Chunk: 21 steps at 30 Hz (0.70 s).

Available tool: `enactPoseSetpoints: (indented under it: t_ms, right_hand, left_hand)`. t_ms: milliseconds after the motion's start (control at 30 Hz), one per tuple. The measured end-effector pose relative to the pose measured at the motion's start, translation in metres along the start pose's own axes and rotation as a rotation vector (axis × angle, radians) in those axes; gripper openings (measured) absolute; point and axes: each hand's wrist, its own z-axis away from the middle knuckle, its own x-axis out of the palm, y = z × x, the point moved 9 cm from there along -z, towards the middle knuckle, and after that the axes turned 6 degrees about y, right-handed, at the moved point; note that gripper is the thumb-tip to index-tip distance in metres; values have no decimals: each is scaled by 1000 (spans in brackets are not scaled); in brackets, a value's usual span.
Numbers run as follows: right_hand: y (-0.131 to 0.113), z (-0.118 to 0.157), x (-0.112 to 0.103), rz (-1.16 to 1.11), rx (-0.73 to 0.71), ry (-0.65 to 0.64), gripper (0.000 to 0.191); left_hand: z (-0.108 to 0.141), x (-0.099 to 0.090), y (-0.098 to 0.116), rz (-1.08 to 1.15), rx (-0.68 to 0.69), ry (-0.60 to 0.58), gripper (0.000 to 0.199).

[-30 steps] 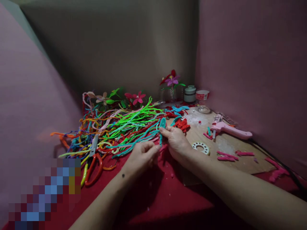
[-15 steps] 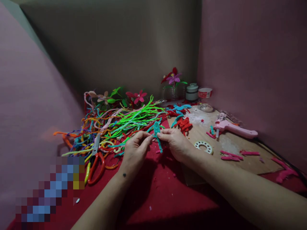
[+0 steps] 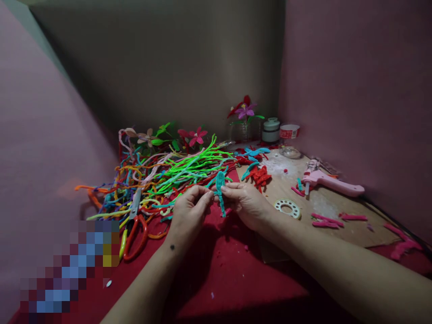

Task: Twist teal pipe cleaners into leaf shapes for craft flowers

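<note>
Both hands meet over the front of the table around a teal pipe-cleaner petal (image 3: pixel 220 180). It stands roughly upright, with a twisted tail hanging below the fingers. My right hand (image 3: pixel 248 202) pinches its side between thumb and index finger. From the other side, my left hand (image 3: pixel 192 207) has its thumb and fingertips pressed together at the petal's left edge, seemingly on a thin end of it; the exact grip is hidden. Behind the hands lies a heap of loose pipe cleaners (image 3: pixel 189 166), bright green ones on top.
Red-handled scissors (image 3: pixel 135 225) rest left of my left hand. On a cardboard sheet (image 3: pixel 357 234) at the right are a pink glue gun (image 3: pixel 332 182), a white ring with holes (image 3: pixel 286 208) and pink pieces (image 3: pixel 327 220). Red pieces (image 3: pixel 260 177), a jar (image 3: pixel 271 130) and pipe-cleaner flowers (image 3: pixel 245 110) stand farther back.
The petal's hanging tail has swung slightly left and now points more straight down. Both hands keep their pinch at nearly the same place.
</note>
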Motion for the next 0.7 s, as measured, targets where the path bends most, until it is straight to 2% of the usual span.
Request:
enactPoseSetpoints:
  t_ms: [133,267,333,467,700]
  right_hand:
    - [3,0,0,5,-10,-19,15]
    - [4,0,4,2,-41,-78,16]
    - [4,0,5,-14,-48,-90,18]
    - [6,-2,1,7,-33,-55,22]
    - [-2,1,-1,104,-68,2,17]
  left_hand:
    - [2,9,-6,63,-83,-80,15]
    - [5,22,-13,262,-170,-216,16]
    - [6,25,-15,350,-199,-245,16]
    - [6,26,-20,430,-242,-241,18]
    - [3,19,-21,380,-249,-193,18]
